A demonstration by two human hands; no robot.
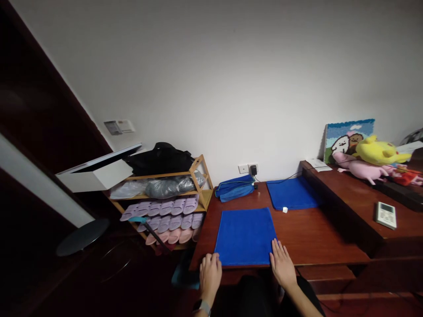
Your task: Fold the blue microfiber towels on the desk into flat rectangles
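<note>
Blue cloth (246, 235) lies flat between the two hands, spread on the wooden table (317, 237), its near edge close to the table's front edge. Left hand (210, 270): fingers together and bent over the near left corner; whether thumb and fingers pinch the fabric cannot be told, as the thumb's contact is hidden. Right hand (282, 263): fingers extended, nearly straight, fingertips at the right edge just above the near right corner; nothing clasped in it.

Handling, judged by eye: light, soft and limp, no stiffness to speak of; not fragile. Matte surface suggests little slip under the fingers, though it probably slides easily over the smooth wood. Likely to sag or wrinkle if lifted from one point. Single or doubled layer: cannot tell.

Best hold, estimated: thumb-and-finger pinch at the two near corners, one beside each hand, with even light tension between them. Flat fingers alone would press or smooth, not raise it.

Nearby: second blue cloth (294, 193) lies beyond the right hand, a small white piece (284, 210) at its near edge. Blue bundle (236, 188) sits well ahead of the left hand, near the wall.
</note>
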